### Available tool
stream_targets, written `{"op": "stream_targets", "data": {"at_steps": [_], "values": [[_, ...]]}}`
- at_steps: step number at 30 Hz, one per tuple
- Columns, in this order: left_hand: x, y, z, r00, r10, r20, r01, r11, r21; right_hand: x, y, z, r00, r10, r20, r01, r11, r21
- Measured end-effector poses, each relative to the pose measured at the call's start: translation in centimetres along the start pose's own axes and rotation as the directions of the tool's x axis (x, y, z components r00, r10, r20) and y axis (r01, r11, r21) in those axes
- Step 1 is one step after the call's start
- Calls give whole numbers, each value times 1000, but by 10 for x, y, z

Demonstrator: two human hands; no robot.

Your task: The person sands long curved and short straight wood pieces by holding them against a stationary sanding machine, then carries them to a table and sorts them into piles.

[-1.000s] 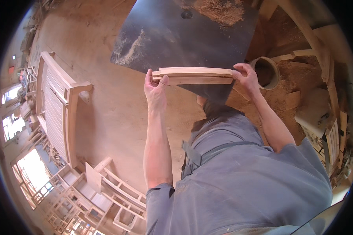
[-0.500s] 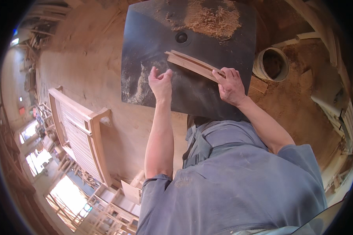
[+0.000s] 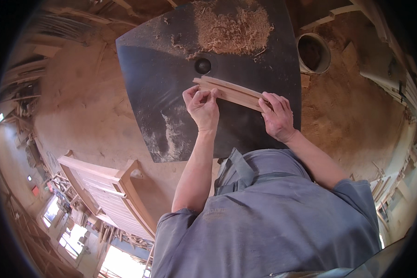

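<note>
A pale wooden strip (image 3: 236, 94) with a lengthwise groove or gap lies slantwise above a dark, dusty work surface (image 3: 171, 78). Its right end is gripped by my right hand (image 3: 279, 119), the fingers over the top side. My left hand (image 3: 204, 111) is at the other end, with fingertips pinched against the near edge. Just beyond the strip, a round black knob or hole (image 3: 202, 66) shows in the surface. Whether the strip is one piece or two laid together, I cannot tell.
Wood shavings (image 3: 236, 30) heap at the far side of the surface. A pale bucket (image 3: 326, 60) stands on the floor at right. To the left is a slatted wooden frame (image 3: 106, 185). Stacked timber (image 3: 55, 28) lines the far left.
My left hand has come up to the strip's left end and closed on it; before, it was apart. The view has turned, shifting the surface and bucket.
</note>
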State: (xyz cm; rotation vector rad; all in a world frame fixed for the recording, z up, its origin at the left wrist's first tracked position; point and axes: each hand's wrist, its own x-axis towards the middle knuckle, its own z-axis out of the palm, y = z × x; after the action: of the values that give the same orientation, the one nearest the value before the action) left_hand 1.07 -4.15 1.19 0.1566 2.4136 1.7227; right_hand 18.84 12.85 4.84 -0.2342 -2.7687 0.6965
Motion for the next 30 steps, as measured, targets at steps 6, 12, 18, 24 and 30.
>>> {"op": "stream_targets", "data": {"at_steps": [6, 12, 18, 24, 30], "values": [[23, 3, -4, 997, -13, 77, 14, 1000, -10, 13, -8, 11, 997, 64, -47, -66, 997, -45], [32, 6, -7, 994, 21, 108, -27, 998, 61, 21, -10, 17, 992, 108, -63, -111, 993, -45], [37, 8, -8, 991, 62, 118, -76, 990, 116, 26, -11, 19, 989, 125, -82, -128, 991, -33], [45, -1, -13, 994, 44, 96, -56, 991, 122, 35, -10, 27, 991, 106, -87, -108, 994, -17], [66, -9, -27, 999, 34, 42, -39, 994, 105, 57, -10, 35, 999, -7, -33, 7, 1000, 9]]}}
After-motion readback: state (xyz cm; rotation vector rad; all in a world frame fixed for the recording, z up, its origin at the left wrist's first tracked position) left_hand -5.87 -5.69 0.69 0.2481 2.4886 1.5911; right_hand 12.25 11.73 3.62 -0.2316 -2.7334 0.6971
